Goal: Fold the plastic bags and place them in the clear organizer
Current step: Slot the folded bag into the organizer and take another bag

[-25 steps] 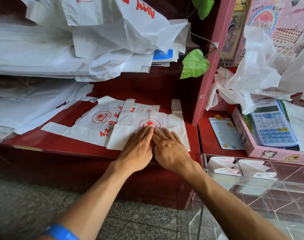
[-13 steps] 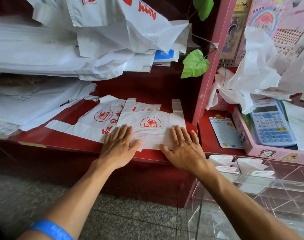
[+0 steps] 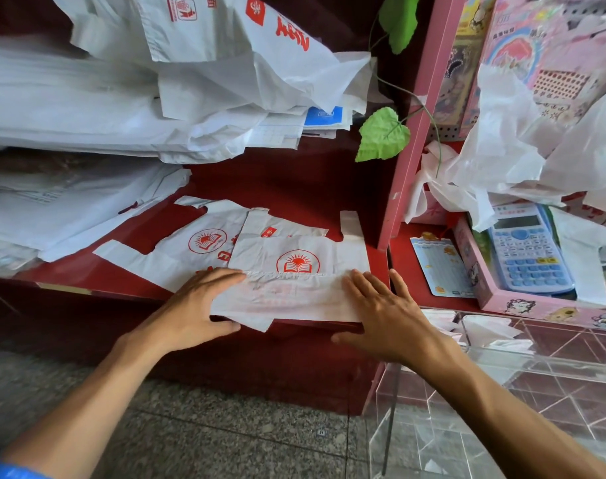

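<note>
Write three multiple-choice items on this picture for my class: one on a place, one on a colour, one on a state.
1. Where is the calculator?
A. in the pink box
B. on the floor
C. under the bag

2. What colour is the bag's logo?
A. blue
B. red
C. green

3. How do the hands lie?
A. fists
B. flat at the bag's ends
C. off the shelf

Key: 1 A, it lies in the box. 2 B, the sun-and-book print is red. 3 B, left hand and right hand flank the bag.

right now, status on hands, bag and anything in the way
Left hand and right hand flat, one at each end of the bag. Bottom edge folded up, hanging over the shelf lip. Second bag underneath, overlapping.
</note>
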